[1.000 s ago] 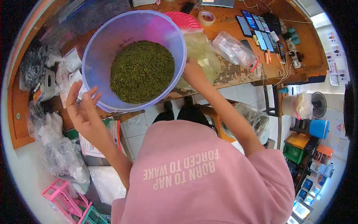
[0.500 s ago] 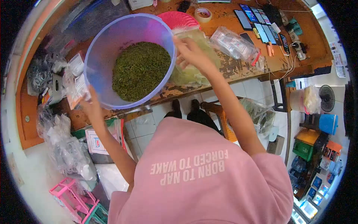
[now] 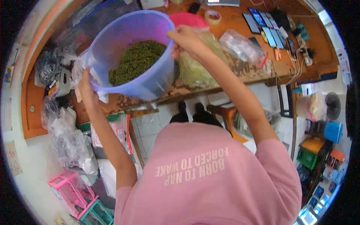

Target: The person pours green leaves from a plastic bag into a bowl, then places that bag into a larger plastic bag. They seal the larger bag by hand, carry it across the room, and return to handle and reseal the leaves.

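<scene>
Your left hand (image 3: 87, 85) and right hand (image 3: 186, 38) each grip the rim of the tilted bowl (image 3: 148, 84) of green herbs (image 3: 137, 60).

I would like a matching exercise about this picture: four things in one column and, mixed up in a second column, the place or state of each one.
Things
1. plastic bowl
2. green flakes
3. tape roll
4. pink rack

Place or state
a. at the lower left of the view
b. lying on the wooden table
c. tilted, held by the left hand and right hand
d. heaped inside the bowl

Pairs: 1-c, 2-d, 3-b, 4-a
</scene>
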Demonstrator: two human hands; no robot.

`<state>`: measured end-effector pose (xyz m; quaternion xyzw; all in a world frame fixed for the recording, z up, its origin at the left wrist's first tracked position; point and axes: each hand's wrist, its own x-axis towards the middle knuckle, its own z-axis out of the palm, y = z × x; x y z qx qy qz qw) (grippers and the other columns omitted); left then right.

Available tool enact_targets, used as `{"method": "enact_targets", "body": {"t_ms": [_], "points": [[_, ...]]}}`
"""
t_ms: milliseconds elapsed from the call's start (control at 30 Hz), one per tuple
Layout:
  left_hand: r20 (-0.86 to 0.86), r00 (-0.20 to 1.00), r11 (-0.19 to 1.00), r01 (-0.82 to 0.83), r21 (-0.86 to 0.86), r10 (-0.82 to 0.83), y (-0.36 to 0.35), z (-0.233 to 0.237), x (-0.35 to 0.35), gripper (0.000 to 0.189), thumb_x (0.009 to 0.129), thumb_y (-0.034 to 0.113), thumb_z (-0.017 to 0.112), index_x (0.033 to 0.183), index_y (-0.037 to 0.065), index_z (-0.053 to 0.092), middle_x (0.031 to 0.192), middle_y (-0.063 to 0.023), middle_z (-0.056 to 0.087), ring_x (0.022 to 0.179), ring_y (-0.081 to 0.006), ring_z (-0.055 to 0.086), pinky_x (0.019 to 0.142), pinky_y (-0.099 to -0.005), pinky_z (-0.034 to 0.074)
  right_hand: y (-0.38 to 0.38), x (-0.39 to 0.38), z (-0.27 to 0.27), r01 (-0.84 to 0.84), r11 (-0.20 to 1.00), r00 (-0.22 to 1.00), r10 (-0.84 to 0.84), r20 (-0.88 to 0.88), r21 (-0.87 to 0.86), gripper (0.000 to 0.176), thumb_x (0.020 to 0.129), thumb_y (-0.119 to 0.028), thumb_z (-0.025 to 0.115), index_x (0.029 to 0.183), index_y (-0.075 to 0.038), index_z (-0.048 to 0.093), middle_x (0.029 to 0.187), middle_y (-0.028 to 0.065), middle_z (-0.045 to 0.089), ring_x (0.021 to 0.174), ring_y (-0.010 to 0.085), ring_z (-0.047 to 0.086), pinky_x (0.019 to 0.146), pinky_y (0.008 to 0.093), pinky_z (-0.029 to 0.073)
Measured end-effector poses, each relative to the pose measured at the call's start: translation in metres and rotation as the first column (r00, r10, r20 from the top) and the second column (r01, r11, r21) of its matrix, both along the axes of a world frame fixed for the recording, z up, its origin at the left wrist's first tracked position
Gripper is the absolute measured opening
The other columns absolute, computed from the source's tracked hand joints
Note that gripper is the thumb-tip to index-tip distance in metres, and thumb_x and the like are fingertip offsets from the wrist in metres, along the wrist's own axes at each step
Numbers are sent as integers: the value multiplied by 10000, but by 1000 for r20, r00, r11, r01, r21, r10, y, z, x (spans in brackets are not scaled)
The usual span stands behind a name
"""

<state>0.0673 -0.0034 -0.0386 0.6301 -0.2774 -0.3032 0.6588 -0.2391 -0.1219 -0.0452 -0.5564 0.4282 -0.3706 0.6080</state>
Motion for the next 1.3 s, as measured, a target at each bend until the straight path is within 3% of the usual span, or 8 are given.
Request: {"method": "enact_targets", "body": {"t_ms": [300, 400, 500, 667, 833, 1000, 1133, 1300], "points": [[877, 480, 939, -300, 170, -5, 30, -34, 24, 438, 943, 305, 353, 1184, -53, 430, 1174, -187, 478, 1004, -289, 512, 820, -364, 424, 49, -10, -44, 334, 924, 942, -333, 35, -184, 425, 893, -424, 443, 975, -7, 430, 765, 87, 540, 643, 151, 563, 546, 280, 487], [746, 576, 935, -100, -341, 333, 23, 44, -128, 450, 960, 298, 291, 1118, -85, 467, 1103, -235, 502, 1031, -294, 510, 876, -366, 433, 93, -50, -41, 360, 933, 927, -358, 112, 4, 389, 906, -408, 425, 959, -23, 452, 792, 78, 552, 671, 143, 555, 559, 268, 476], [493, 863, 621, 447, -644, -111, 14, 19, -226, 487, 931, 315, 328, 1153, -99, 456, 1197, -222, 467, 1077, -331, 488, 942, -438, 393, 131, -84, -62, 171, 878, 856, -357, 374, 447, 419, 899, -447, 397, 921, -36, 471, 811, 117, 541, 715, 211, 538, 654, 330, 460], [887, 215, 495, 869, 18, -409, 52, -77, -373, 497, 864, 359, 451, 1267, 71, 406, 1341, -165, 325, 1215, -335, 333, 996, -527, 219, 173, -174, -85, -157, 984, 419, -10, 908, 84, 596, 901, -510, 307, 1200, -13, 443, 1149, 149, 539, 949, 203, 540, 856, 342, 420], [429, -587, 127, 484, 866, -687, 92, -206, -406, 517, 905, 370, 415, 1195, -57, 446, 1227, -264, 423, 1136, -367, 424, 967, -415, 331, 260, -336, -54, 873, 480, 434, -846, 311, 86, 506, 928, -409, 313, 1144, 13, 489, 1103, 168, 565, 989, 269, 547, 870, 353, 414], [273, -239, -114, 907, 404, -932, 129, -192, -503, 509, 852, 365, 532, 1127, -58, 464, 1153, -263, 471, 1106, -373, 444, 916, -384, 357, 323, -424, -362, 663, 737, 186, -328, -926, -128, 304, 855, -207, 466, 1011, 37, 560, 888, 254, 601, 711, 370, 594, 681, 397, 470], [28, -157, -104, 767, 633, -987, 152, -233, -560, 425, 785, 282, 617, 1071, -6, 490, 994, -219, 555, 993, -375, 515, 815, -399, 413, 360, -386, -313, 208, 932, 906, -68, -419, 298, 232, 737, -175, 537, 876, -10, 623, 840, 180, 621, 719, 308, 583, 668, 377, 460], [30, -606, -407, 569, 715, -795, 141, -253, -537, 383, 744, 197, 592, 1096, 69, 511, 896, -219, 592, 868, -382, 564, 747, -442, 449, 372, -434, -308, 516, 857, 611, -378, -695, -13, 239, 753, -137, 539, 906, 38, 593, 799, 241, 591, 738, 353, 577, 649, 417, 451]]}}
